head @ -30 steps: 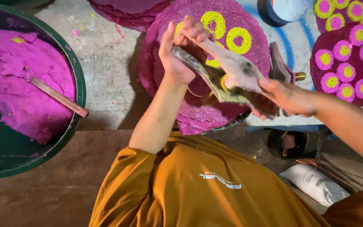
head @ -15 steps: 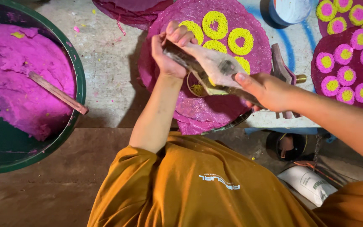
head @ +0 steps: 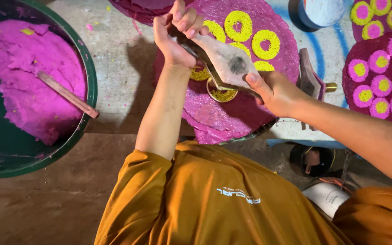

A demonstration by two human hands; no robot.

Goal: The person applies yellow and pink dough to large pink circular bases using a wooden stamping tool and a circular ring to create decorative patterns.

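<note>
My left hand (head: 176, 32) grips the far end of a worn grey wooden press tool (head: 225, 61). My right hand (head: 275, 93) holds the tool's near end. The tool hangs over a round magenta disc (head: 232, 113) that carries several yellow rings (head: 237, 25). A small round metal mould with yellow filling (head: 222, 93) shows just under the tool, on the disc.
A green basin (head: 89, 77) of magenta paste with a wooden stick (head: 66, 94) sits at left. Another disc of yellow-and-pink rings (head: 379, 77) lies at right, beside a second wooden tool (head: 308, 77). A white container (head: 320, 11) stands at the back.
Both hands have carried the tool farther from me across the magenta disc. My left hand shifted up toward the disc's far edge.
</note>
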